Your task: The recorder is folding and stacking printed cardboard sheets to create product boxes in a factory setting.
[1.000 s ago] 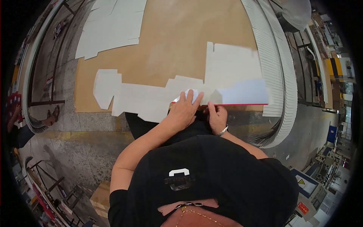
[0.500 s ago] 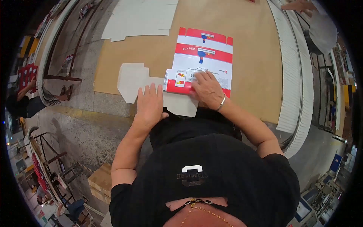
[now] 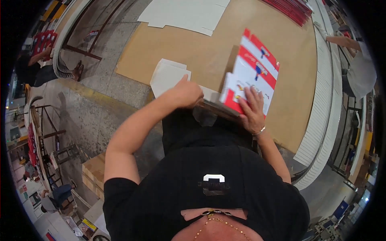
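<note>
I am midway through folding a red-and-white printed carton blank (image 3: 251,74) at the near edge of the brown table (image 3: 189,48), my right hand (image 3: 252,110) pressing flat and open on its printed panel while my left hand (image 3: 185,93) curls closed over the plain white flap (image 3: 169,74), which I judge must next be creased squarely over.

Left arm: bare, bent at the elbow, reaching forward and inward.
Left hand (image 3: 185,93): curled, knuckles up, thumb raised.
Right arm: forearm angled forward, bracelet at the wrist.
Right hand (image 3: 252,109): flat, fingers spread, palm down.
</note>
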Motion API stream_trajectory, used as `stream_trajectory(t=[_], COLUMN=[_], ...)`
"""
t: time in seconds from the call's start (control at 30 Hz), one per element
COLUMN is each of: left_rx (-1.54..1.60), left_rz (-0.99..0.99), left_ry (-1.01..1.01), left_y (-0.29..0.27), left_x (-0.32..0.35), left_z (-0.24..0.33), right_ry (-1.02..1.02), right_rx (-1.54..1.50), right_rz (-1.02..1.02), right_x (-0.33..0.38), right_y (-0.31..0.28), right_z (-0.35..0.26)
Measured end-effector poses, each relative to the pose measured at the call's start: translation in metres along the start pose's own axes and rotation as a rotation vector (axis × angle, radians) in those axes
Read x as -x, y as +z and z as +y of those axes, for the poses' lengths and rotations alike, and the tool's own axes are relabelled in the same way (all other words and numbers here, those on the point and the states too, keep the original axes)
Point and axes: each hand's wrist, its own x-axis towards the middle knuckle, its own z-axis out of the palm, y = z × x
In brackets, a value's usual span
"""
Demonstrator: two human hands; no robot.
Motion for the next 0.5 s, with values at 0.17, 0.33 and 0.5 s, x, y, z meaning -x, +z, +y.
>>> stream_trajectory(t=[0.17,0.33,0.5], left_rx=[-0.069,0.153,0.579], left_rz=[-0.128,0.273,0.467], left_ry=[-0.118,-0.255,-0.418], left_y=[-0.058,-0.025,0.024], left_x=[-0.056,-0.037,-0.016], left_z=[-0.008,-0.066,-0.014], right_ry=[-0.022,0.092,0.075], right_rx=[0.288,0.241,0.055], right_rz=[-0.280,-0.315,-0.173], right_x=[0.010,-0.006,0.002], right_y=[-0.001,-0.002,0.005], right_z=[0.014,0.003,0.019])
